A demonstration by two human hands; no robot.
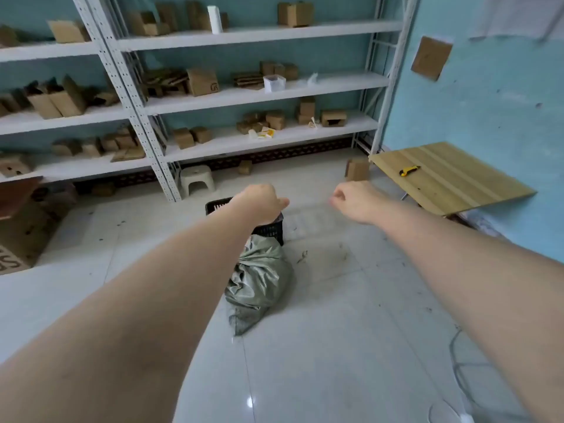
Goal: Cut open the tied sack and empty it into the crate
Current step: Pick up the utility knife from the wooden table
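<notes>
A grey-green woven sack point(259, 276) lies bunched on the tiled floor, its tied end toward a black plastic crate point(270, 230) just beyond it. Both arms stretch forward above them. My left hand point(261, 203) hovers over the crate with its fingers curled and nothing in it, and it hides most of the crate. My right hand point(355, 201) is held out in the air to the right, fingers also curled, empty. A yellow utility knife point(409, 170) lies on the low wooden table point(451, 181) at the right.
White metal shelving point(262, 87) with many small cardboard boxes lines the far wall. A white plastic stool point(197, 180) stands in front of it. Loose boxes point(357, 169) sit on the floor near the table. A large cardboard box point(21, 230) is at the left.
</notes>
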